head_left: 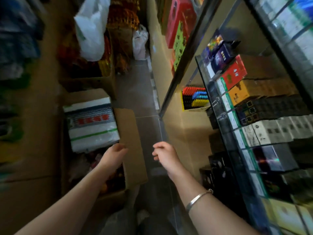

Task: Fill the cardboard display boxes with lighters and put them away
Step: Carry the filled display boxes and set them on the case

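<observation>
A yellow cardboard display box filled with red, blue, black and yellow lighters stands on a low shelf inside the counter at right. My left hand hangs over an open cardboard carton's flap, fingers loosely curled, holding nothing. Over the floor aisle, my right hand is held out with fingers loosely curled and nothing in it; a silver bangle sits on that forearm. Both hands are well short of the display box.
A glass counter with rows of cigarette packs runs along the right. Open cardboard cartons with bagged goods line the left, a white plastic bag above them. A narrow dark tiled aisle runs between.
</observation>
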`<state>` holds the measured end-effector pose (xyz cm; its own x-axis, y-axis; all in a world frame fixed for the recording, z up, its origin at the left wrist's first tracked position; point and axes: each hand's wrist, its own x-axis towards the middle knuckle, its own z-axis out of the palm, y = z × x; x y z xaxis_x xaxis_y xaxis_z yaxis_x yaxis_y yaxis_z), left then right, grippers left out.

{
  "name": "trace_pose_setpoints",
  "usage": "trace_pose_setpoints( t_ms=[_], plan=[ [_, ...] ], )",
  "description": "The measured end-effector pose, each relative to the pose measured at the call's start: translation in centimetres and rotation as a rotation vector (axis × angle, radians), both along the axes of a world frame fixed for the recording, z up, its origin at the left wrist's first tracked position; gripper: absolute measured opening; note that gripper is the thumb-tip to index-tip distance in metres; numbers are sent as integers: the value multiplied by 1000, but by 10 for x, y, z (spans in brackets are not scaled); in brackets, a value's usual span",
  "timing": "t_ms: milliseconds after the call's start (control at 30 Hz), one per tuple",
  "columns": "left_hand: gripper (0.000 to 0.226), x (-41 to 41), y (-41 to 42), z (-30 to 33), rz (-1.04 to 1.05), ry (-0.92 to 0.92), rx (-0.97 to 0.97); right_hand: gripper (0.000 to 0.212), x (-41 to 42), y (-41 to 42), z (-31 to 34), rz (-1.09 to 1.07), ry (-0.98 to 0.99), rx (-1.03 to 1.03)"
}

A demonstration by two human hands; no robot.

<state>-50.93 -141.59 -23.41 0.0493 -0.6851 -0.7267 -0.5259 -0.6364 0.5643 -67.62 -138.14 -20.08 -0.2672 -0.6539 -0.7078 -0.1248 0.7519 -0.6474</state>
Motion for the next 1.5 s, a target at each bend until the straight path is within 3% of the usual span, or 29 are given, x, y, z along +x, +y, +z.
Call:
trace_pose_setpoints(
  t_ms=[267, 467, 767, 967, 1133, 1367, 1500],
  plan=[
    [28, 72, 164, 33, 97, -49, -130, 29, 45, 90, 10, 526, 129, -46],
    [28, 149, 298, 32, 188, -120, -62, 25, 104, 159, 14, 1040, 293, -86],
    [32, 217, 580, 20, 675, -172, 152, 27, 232, 305, 5, 1891, 496, -46],
    [34, 204, 774, 15, 1149, -204, 254, 29, 352, 444, 6, 2320, 508, -214],
    [25, 146, 894, 12, 1544, -166, 300, 30, 408, 568, 10, 2683, 481, -326],
    [26, 33, 957, -3, 2102, -30, 333, 24, 434, 729, 9, 3199, 411, -463],
    [25, 15, 958, -7, 2295, 29, 358, 28, 442, 792, 11, 3370, 312, -625]
  ],
)
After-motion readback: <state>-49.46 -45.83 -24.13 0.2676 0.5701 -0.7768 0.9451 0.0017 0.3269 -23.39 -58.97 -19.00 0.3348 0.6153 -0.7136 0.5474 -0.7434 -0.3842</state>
